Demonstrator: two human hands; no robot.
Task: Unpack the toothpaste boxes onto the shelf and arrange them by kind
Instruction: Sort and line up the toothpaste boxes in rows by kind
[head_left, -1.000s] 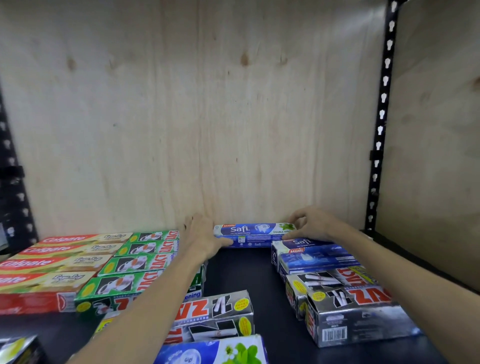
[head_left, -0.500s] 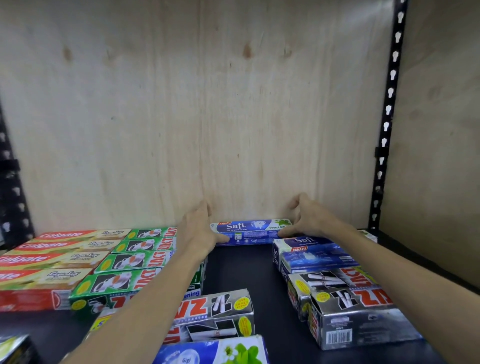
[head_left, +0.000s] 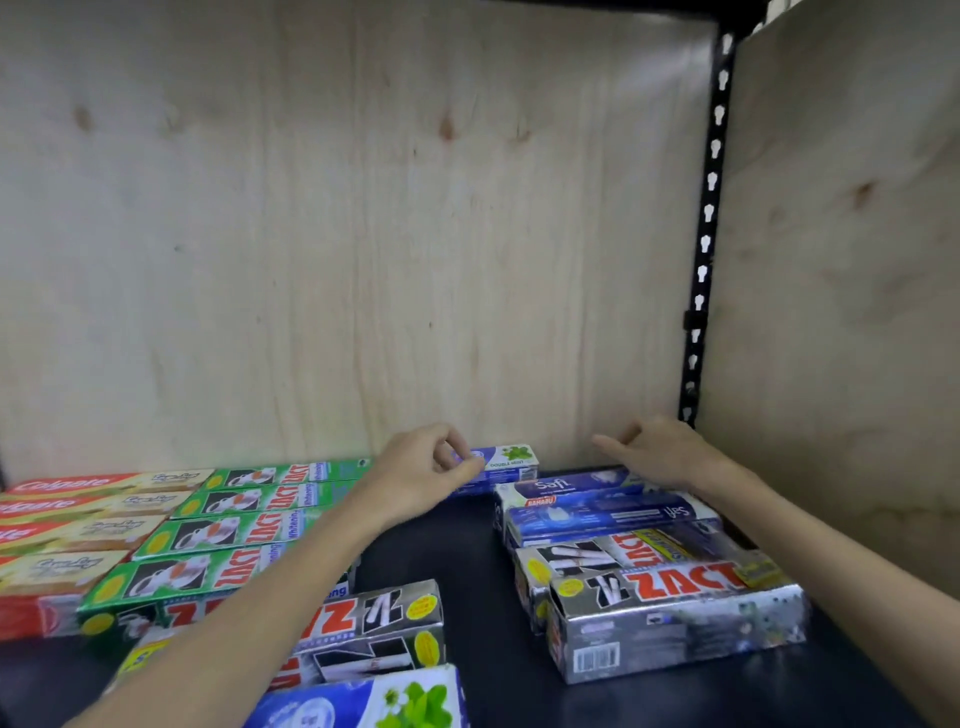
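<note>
On the shelf, four green Zact boxes lie.

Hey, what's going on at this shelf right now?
A person is stocking toothpaste boxes on a dark shelf. The left hand rests, fingers curled, at the end of a blue Safi box set against the plywood back wall. The right hand hovers over a stack of Safi boxes. Colgate boxes and green Zact boxes already lie in rows on the left.
</note>
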